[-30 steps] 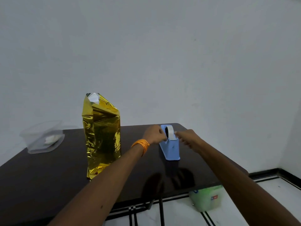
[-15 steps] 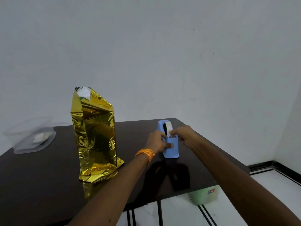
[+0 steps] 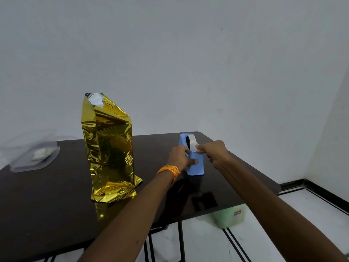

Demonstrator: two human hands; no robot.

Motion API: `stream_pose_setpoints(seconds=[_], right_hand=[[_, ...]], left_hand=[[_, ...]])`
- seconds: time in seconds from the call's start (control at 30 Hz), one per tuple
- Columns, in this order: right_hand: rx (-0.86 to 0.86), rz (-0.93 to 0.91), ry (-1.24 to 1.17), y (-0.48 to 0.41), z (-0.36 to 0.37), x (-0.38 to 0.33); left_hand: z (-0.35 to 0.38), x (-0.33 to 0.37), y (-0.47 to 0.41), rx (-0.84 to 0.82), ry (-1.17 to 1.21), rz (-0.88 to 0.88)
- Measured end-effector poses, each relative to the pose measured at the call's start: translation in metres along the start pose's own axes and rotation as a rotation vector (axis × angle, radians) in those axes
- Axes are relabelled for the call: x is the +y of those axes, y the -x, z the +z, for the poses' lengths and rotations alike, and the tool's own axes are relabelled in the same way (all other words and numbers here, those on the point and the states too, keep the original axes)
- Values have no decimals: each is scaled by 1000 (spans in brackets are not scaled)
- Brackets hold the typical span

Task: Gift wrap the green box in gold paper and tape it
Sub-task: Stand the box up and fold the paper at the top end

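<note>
left hand point(image 3: 179, 157) grips tape dispenser point(image 3: 196, 168) | right hand point(image 3: 213, 151) pinches tape point(image 3: 192, 142)

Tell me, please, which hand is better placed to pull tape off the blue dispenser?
Right. The right hand pinches the tape at the top of the blue dispenser, while the left hand grips its side, steadying it.

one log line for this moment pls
step: getting tape | left hand: grips tape dispenser | right hand: pinches tape | gold-wrapped box: upright on table, top unfolded, untouched
</note>
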State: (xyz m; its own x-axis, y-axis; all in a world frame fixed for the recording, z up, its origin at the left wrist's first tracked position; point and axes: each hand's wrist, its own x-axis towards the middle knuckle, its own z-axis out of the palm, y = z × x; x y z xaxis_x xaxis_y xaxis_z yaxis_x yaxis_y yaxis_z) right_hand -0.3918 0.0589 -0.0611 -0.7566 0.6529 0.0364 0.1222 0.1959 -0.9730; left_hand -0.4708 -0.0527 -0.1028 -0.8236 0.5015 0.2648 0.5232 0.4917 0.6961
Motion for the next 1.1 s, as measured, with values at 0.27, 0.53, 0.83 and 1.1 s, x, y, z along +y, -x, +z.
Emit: stream_pose_setpoints(seconds=[0.27,0.53,0.83,1.1], right_hand=[[30,6,38,-1,6,28],[13,-216,309,-4,-1,29],[-4,-198,479,7,-25,56],[5,-456,193,23,-24,-13]], left_hand=[[1,1,1,3,6,-9],[0,2,4,-12,54,-16],[-1,4,10,-32,3,-18],[-69,37,26,171,-187,120]])
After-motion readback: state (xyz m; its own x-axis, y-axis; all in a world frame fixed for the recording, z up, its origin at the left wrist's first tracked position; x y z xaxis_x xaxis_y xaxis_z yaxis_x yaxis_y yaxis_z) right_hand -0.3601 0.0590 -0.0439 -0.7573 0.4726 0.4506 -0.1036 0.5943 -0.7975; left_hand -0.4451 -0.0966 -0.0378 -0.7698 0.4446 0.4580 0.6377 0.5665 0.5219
